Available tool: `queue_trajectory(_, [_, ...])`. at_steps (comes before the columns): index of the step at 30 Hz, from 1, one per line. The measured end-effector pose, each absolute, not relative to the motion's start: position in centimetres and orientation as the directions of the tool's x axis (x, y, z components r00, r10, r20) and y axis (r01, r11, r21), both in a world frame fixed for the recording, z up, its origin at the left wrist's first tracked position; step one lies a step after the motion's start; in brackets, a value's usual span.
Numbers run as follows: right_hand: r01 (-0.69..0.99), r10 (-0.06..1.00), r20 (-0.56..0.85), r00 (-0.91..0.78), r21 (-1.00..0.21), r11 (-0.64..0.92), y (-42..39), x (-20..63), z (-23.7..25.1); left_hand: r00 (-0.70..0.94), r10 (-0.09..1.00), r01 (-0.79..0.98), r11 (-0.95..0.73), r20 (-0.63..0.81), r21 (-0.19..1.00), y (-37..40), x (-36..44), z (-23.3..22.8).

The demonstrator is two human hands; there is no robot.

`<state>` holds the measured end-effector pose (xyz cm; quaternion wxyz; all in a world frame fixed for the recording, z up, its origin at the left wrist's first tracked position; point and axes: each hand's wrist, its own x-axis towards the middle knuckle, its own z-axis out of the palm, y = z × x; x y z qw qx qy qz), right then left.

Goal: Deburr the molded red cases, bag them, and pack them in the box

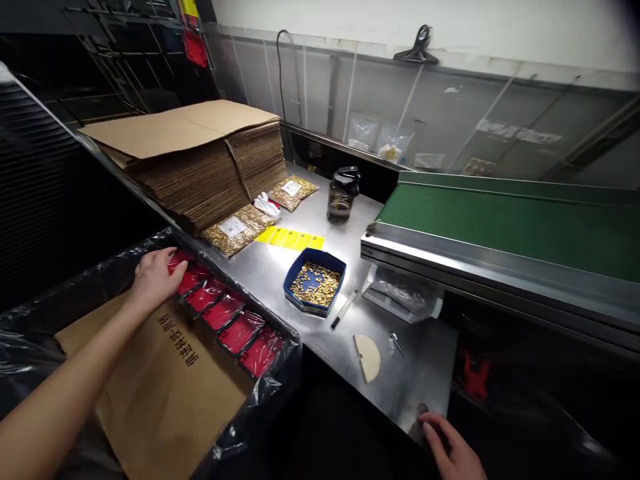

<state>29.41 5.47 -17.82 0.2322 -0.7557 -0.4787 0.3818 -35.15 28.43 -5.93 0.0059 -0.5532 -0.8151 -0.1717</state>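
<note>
Right hand cut by bottom edge; bag labels illegible.

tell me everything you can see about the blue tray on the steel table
The blue tray is a small, shallow dish of what looks like plastic, roughly rectangular with cut corners. It sits flat on the steel table, just past the plastic-lined box. Inside lies a loose heap of small gold-coloured parts, with bare blue floor showing through at the middle. Yellow labels lie just behind it and a slim white and black tool to its right. Neither hand touches it.
</note>
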Motion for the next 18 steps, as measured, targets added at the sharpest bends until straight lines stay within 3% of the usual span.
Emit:
queue_trajectory(3, [0.535, 0.910, -0.368, 0.190, -0.738, -0.411, 6.2, 29.5, -17.5, -0.267, 0.925, 0.939, 0.187, 0.270, 0.288, 26.8, -28.9, -3.2])
queue_trajectory(7, [0.552, 0.945, -0.284, 0.162, -0.768, -0.325, 7.2, 29.2, -16.7, -0.068, 0.930, 0.944, -0.057, 0.361, 0.325, 23.9, -19.4, 1.0])
queue_trajectory(11, [0.499, 0.951, -0.264, 0.158, -0.810, -0.308, 7.3, 30.1, -17.6, 0.049, 0.973, 0.876, -0.151, 0.228, 0.457, 21.5, -11.4, 3.0])
queue_trajectory(18, [0.371, 0.974, -0.164, 0.156, -0.904, -0.212, 6.1, 31.3, -19.8, 0.247, 0.967, 0.806, -0.242, 0.065, 0.541, 21.5, -3.9, 0.8])
